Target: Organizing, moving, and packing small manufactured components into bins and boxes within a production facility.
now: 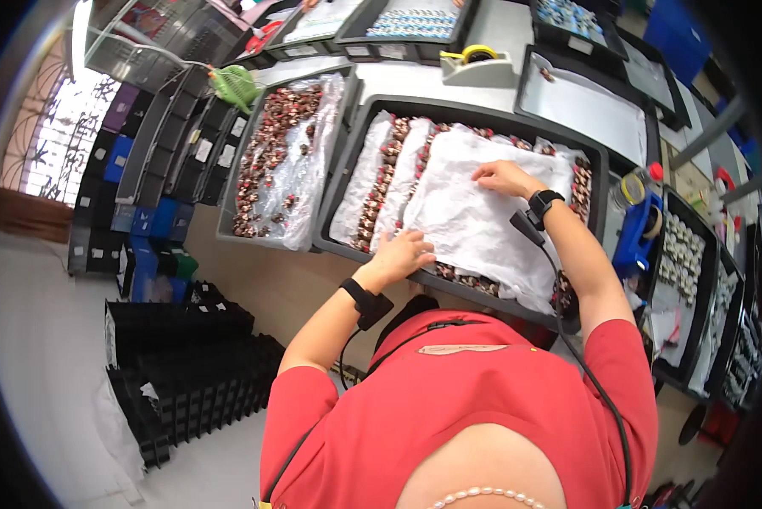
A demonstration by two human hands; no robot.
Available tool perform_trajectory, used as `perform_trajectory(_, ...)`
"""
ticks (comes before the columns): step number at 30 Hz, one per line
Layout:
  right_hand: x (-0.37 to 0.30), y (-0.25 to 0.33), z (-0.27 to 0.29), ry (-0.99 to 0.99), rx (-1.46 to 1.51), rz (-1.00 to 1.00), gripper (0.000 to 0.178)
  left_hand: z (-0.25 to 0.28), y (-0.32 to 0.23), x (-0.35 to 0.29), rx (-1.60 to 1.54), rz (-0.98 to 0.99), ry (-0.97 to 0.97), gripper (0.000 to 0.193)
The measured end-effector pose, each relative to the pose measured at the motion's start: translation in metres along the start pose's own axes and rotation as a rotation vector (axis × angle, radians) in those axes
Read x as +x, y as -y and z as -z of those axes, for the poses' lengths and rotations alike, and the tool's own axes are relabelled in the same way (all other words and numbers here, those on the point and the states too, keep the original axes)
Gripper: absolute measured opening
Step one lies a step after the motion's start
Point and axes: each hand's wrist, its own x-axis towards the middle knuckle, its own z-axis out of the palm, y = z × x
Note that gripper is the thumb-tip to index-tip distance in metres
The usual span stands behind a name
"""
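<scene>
The left hand (402,256) is at the near-left edge of a white sheet (470,208), the right hand (510,180) above its middle. The sheet covers brown-and-red pieces (379,191) in a dark tray (602,199); a tape dispenser (480,72) stands beyond on the desk (504,27).

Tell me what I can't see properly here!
All in the head view:
Under the white sheet: the sheet covers whatever is there.
Left hand and right hand: their backs hide the palms.
Reddish-brown pieces: too small to identify.
Bead necklace: cut off by the lower edge.
</scene>
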Motion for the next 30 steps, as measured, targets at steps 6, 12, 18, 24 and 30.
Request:
perform_trajectory(6,0.027,-0.014,-0.032,-0.377,-0.334,-0.105,0.039,-0.007,0.043,-0.013,-0.141,-0.202,-0.073,0.035)
perform_trajectory(12,0.013,-0.003,-0.036,-0.529,-0.323,-0.162,0.034,0.076,0.151,-0.031,-0.563,-0.108,-0.461,0.019)
perform_trajectory(18,0.004,0.056,-0.057,-0.699,-0.165,-0.245,0.025,0.102,0.369,0.035,-0.501,0.549,-0.642,0.022)
perform_trajectory(24,-0.028,0.120,-0.085,-0.703,-0.162,-0.431,0.023,0.094,0.389,0.121,-0.246,0.390,-0.537,0.079)
perform_trajectory(30,-0.064,0.140,-0.095,-0.822,-0.109,-0.552,0.022,0.103,0.379,0.129,-0.274,0.351,-0.519,0.055)
